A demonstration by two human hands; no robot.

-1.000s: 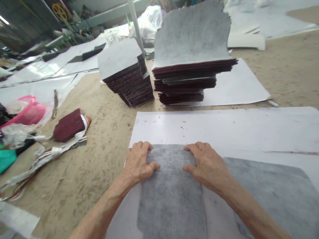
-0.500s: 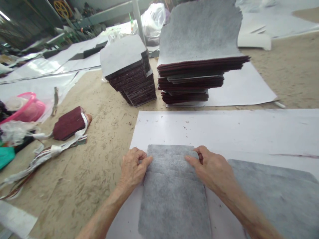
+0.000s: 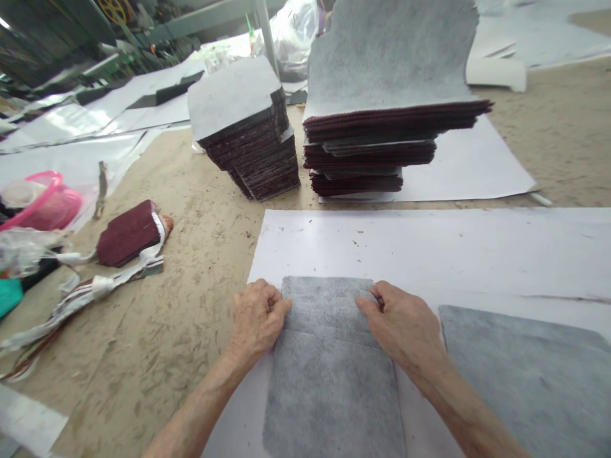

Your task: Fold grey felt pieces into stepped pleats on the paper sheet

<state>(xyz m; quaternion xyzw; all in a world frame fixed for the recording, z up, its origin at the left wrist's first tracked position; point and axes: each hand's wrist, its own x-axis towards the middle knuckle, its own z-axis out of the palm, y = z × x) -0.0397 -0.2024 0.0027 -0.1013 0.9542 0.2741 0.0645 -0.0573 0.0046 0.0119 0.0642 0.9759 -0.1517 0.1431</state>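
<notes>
A grey felt-like fabric piece [image 3: 334,381] lies in front of me on white paper [image 3: 429,248], with a crease across its upper part. My left hand [image 3: 260,315] pinches its upper left edge, thumb on top and fingers curled at the side. On the opposite edge, my right hand [image 3: 398,318] grips the upper right corner the same way. The fingertips beneath the fabric are hidden. To the right of my right forearm lies a second grey fabric piece [image 3: 529,375], partly cut off by the frame.
Behind the paper stand a stack of dark maroon pieces [image 3: 258,159] and a taller pile of grey-backed maroon sheets [image 3: 367,152]. At left are a maroon bundle [image 3: 128,232], fabric strips [image 3: 100,289] and a pink basket [image 3: 57,203].
Both hands keep their grip at the fabric's upper edges. The folds near its top look flatter now. The view has shifted slightly.
</notes>
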